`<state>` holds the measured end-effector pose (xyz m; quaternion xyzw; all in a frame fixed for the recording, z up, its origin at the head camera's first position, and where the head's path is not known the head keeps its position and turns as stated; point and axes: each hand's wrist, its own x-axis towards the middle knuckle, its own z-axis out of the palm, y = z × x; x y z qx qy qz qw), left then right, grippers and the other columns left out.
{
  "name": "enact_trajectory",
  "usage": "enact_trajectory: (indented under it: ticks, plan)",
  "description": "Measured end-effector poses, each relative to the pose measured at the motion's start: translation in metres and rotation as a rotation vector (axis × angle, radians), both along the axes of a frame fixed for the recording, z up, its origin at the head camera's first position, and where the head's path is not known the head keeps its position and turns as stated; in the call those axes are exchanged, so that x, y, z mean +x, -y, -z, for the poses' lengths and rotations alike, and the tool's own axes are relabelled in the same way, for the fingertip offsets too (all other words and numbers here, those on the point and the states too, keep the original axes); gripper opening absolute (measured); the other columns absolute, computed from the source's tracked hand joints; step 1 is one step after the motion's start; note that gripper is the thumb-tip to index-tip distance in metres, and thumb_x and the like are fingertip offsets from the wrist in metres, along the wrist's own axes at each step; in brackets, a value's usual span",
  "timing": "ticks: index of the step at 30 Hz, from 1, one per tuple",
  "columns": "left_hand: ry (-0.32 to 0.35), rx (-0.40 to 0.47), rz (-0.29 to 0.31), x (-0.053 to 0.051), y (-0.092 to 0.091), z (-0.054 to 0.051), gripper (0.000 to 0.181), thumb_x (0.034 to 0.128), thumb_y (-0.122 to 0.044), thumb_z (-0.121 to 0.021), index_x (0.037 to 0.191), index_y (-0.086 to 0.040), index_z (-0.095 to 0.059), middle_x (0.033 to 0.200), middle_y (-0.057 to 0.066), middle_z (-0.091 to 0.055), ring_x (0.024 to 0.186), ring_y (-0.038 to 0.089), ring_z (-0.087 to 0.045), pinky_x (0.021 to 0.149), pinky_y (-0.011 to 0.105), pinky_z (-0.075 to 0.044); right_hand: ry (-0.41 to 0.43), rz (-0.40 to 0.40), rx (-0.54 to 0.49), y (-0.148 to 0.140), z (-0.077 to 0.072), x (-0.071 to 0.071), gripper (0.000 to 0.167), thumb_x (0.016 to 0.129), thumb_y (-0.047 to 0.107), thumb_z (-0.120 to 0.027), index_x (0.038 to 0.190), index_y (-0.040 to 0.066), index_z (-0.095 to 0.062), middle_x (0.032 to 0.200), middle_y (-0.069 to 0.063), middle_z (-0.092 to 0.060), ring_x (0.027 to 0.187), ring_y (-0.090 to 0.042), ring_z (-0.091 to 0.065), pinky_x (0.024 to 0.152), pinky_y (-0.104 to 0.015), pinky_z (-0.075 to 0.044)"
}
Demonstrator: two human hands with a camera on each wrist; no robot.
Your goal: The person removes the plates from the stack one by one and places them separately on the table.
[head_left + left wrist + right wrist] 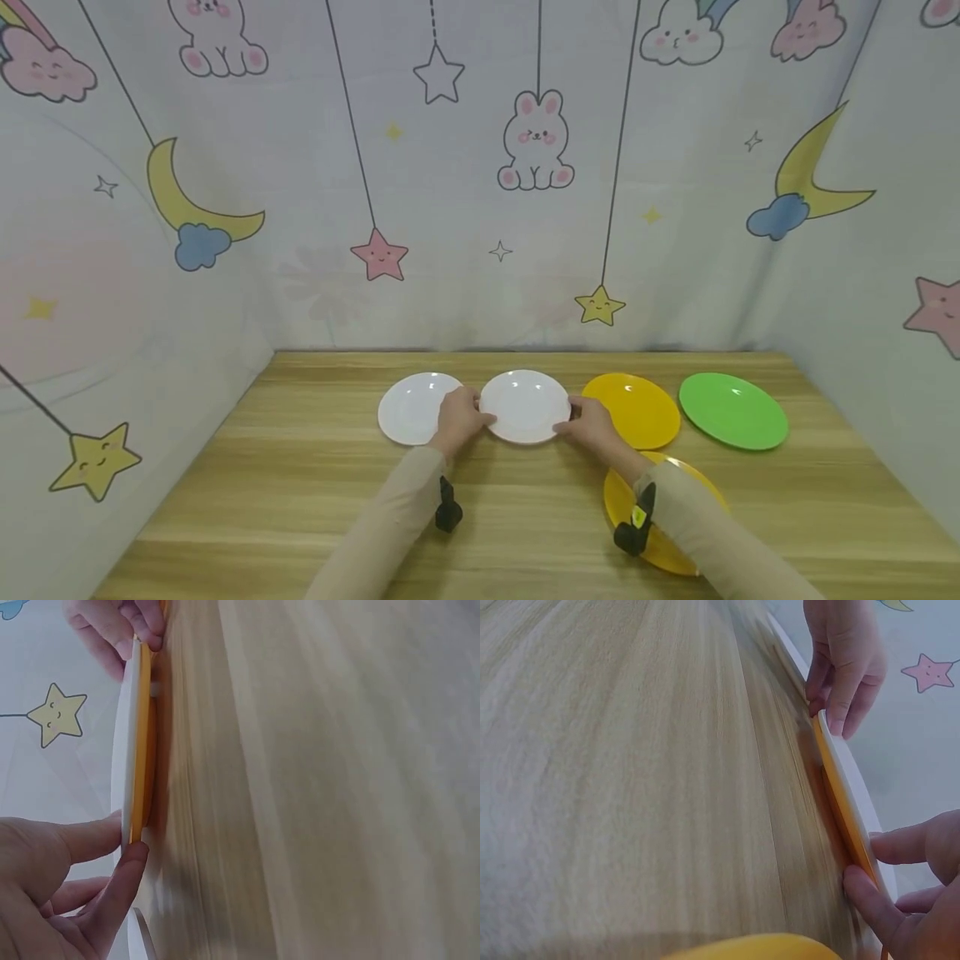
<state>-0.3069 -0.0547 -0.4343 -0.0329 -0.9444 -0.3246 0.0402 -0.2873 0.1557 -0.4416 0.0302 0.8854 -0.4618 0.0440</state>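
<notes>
A round white plate (525, 407) is held level between both hands near the back of the table. Just under its rim shows an orange plate (142, 750), stacked against it, with its foot beneath. My left hand (459, 418) pinches the left edge of both plates between thumb and fingers. On the opposite side my right hand (589, 423) grips the same pair, thumb and fingers at the rims (864, 855). From the wrist views I cannot tell exactly how far the stack stands off the tabletop.
Another white plate (411, 410) lies at left, partly behind the left hand. At right are a yellow-orange plate (637, 408) and a green plate (733, 412). Nearer, a second yellow-orange plate (678, 554) lies under the right forearm. A patterned cloth wall (465, 317) borders the wooden table (300, 492).
</notes>
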Motion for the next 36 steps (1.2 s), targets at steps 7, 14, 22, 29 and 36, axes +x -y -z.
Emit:
enact_trajectory:
  ticks: [7,14,22,29,36]
  plan:
    - [0.052,0.048,-0.025,-0.011,0.002,0.009,0.041,0.0657,-0.013,-0.08,0.052,-0.006,-0.042,0.049,0.001,-0.04,0.052,0.016,-0.036,0.049,0.025,-0.03,0.029,0.005,-0.014,0.001,0.001,0.002,0.06,0.076,0.007,-0.072,0.128,-0.008,-0.045,0.125,-0.023,-0.049,0.088,-0.023,-0.054,0.074,-0.029,-0.054]
    - [0.074,0.107,0.006,-0.019,0.008,0.015,0.031,0.0657,-0.009,-0.079,0.053,-0.003,-0.051,0.049,-0.001,-0.039,0.052,0.015,-0.035,0.048,0.025,-0.031,-0.006,-0.002,0.013,0.0,0.003,0.002,0.054,0.076,0.009,-0.072,0.123,-0.007,-0.05,0.123,-0.023,-0.051,0.099,-0.027,-0.048,0.095,-0.042,-0.042]
    - [0.153,0.149,0.013,-0.003,0.011,-0.005,0.014,0.0707,-0.004,-0.074,0.067,0.002,-0.063,0.052,-0.002,-0.047,0.052,0.011,-0.042,0.048,0.018,-0.037,-0.03,-0.006,0.026,0.0,0.003,0.004,0.046,0.075,0.007,-0.071,0.117,-0.006,-0.056,0.114,-0.019,-0.056,0.093,-0.024,-0.05,0.085,-0.035,-0.047]
    - [0.276,0.363,-0.084,-0.012,0.01,-0.001,0.031,0.0722,0.005,-0.069,0.102,0.01,-0.062,0.085,0.016,-0.064,0.052,0.01,-0.056,0.053,0.022,-0.053,-0.036,-0.004,0.035,0.0,0.003,0.004,0.047,0.075,0.007,-0.071,0.117,-0.007,-0.055,0.116,-0.02,-0.056,0.094,-0.024,-0.05,0.087,-0.038,-0.047]
    - [0.306,0.488,-0.079,-0.012,0.012,-0.001,0.034,0.073,0.008,-0.065,0.105,0.011,-0.056,0.087,0.018,-0.06,0.055,0.011,-0.055,0.055,0.023,-0.054,-0.029,-0.005,0.044,0.0,0.002,0.003,0.054,0.076,0.008,-0.071,0.123,-0.009,-0.05,0.123,-0.023,-0.052,0.1,-0.026,-0.049,0.095,-0.042,-0.043]
